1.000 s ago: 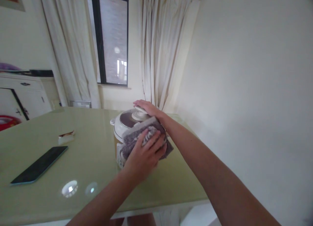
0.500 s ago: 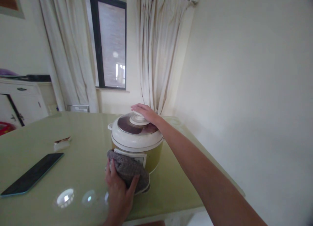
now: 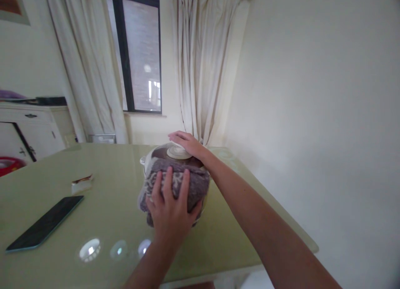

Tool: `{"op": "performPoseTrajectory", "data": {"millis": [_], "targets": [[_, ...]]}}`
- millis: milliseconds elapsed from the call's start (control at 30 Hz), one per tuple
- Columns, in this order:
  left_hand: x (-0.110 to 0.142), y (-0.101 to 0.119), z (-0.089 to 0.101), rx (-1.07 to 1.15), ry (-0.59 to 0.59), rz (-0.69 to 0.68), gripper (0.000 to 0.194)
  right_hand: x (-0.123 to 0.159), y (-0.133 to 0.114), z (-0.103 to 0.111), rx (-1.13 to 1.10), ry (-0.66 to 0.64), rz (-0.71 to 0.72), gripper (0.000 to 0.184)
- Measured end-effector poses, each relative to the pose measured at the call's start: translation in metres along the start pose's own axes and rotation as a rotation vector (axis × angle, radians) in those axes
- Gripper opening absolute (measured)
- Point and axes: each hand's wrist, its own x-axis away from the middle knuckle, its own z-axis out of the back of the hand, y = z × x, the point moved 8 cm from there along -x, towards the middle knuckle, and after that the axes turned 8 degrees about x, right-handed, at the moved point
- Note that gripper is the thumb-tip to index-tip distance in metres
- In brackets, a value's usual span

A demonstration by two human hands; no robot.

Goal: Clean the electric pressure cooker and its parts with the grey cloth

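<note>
A white and olive rice cooker (image 3: 149,159) stands on the pale green table (image 3: 103,205). My left hand (image 3: 171,207) presses a grey patterned cloth (image 3: 193,182) flat against the cooker's front and upper side, fingers spread over the fabric. My right hand (image 3: 185,141) rests on top of the lid, fingers lying across the white lid knob (image 3: 175,152). The cloth hides most of the cooker's body.
A dark phone (image 3: 45,224) lies on the table at the left, with a small white object (image 3: 80,184) behind it. Curtains (image 3: 200,64) and a window (image 3: 140,55) stand beyond the table. A white cabinet (image 3: 28,128) is at the far left, a wall close on the right.
My left hand has moved the cloth up from the cooker's lower front to its upper side, after wiping down from there before. My right hand has stayed on the lid.
</note>
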Motion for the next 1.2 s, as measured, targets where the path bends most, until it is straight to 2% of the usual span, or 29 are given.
{"op": "performPoseTrajectory", "data": {"millis": [67, 167, 300, 400, 467, 533, 700, 800, 867, 933, 1033, 1133, 1200], "targets": [[0.024, 0.01, -0.01, -0.04, -0.034, -0.118, 0.067, 0.001, 0.0, 0.0, -0.002, 0.006, -0.01, 0.034], [0.06, -0.005, -0.015, -0.031, -0.03, -0.131, 0.072, 0.002, 0.0, 0.0, -0.001, 0.003, -0.03, 0.029], [0.095, -0.038, -0.011, 0.026, -0.012, -0.007, 0.099, 0.004, -0.001, 0.0, -0.011, 0.003, -0.034, 0.027], [0.106, -0.057, -0.011, 0.056, -0.051, 0.216, 0.114, 0.004, -0.001, 0.0, -0.008, 0.008, -0.041, 0.027], [0.105, -0.062, -0.011, 0.066, -0.062, 0.352, 0.119, 0.004, -0.001, 0.0, -0.006, 0.007, -0.049, 0.027], [0.095, -0.062, -0.008, 0.075, -0.031, 0.401, 0.121, 0.004, -0.002, 0.001, -0.005, 0.008, -0.052, 0.026], [0.047, -0.054, 0.005, 0.125, 0.082, 0.361, 0.129, 0.004, -0.005, 0.002, 0.018, 0.012, -0.033, 0.025], [0.009, -0.045, 0.015, 0.173, 0.132, 0.31, 0.122, 0.005, -0.005, 0.001, 0.025, 0.003, -0.02, 0.024], [-0.012, -0.04, 0.019, 0.192, 0.116, 0.26, 0.115, 0.005, -0.005, 0.001, 0.024, 0.003, -0.017, 0.025], [-0.022, -0.039, 0.02, 0.193, 0.07, 0.235, 0.113, 0.006, -0.006, 0.001, 0.013, 0.006, -0.017, 0.026], [-0.01, -0.054, 0.018, 0.209, 0.014, 0.314, 0.117, 0.007, -0.006, 0.001, -0.005, 0.006, -0.031, 0.027], [0.026, -0.073, 0.01, 0.229, -0.031, 0.457, 0.126, 0.007, -0.006, 0.002, -0.006, 0.013, -0.051, 0.028], [0.051, -0.077, 0.003, 0.205, -0.061, 0.5, 0.132, 0.006, -0.004, 0.002, -0.01, 0.024, -0.067, 0.029]]}}
